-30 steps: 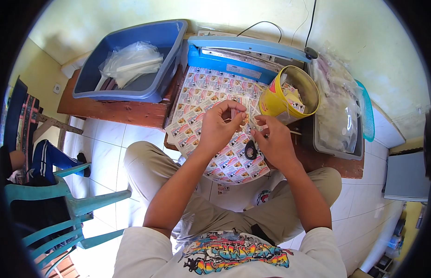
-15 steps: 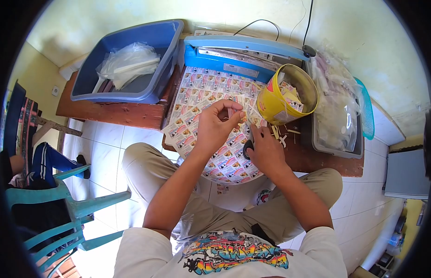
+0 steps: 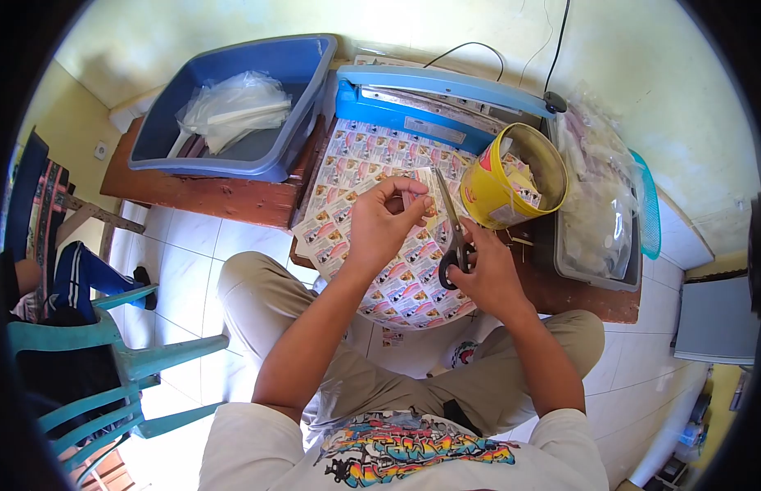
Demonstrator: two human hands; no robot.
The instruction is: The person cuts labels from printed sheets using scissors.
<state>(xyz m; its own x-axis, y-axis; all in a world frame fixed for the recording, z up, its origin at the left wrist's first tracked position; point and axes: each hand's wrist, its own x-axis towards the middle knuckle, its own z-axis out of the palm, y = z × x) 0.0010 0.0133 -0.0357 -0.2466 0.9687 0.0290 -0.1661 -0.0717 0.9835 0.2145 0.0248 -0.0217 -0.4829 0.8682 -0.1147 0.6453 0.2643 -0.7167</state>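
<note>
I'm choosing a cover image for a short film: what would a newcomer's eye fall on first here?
Probably the bright yellow round bucket right of centre, just in front of the long blue metal paper cutter. Next come the black-handled metal scissors in the right hand, then the large blue plastic tub at upper left.

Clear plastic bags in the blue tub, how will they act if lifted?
The clear plastic bags will probably flop, being thin, creased film. They look light for their bulk, and their glossy surfaces may slide over one another.
</note>
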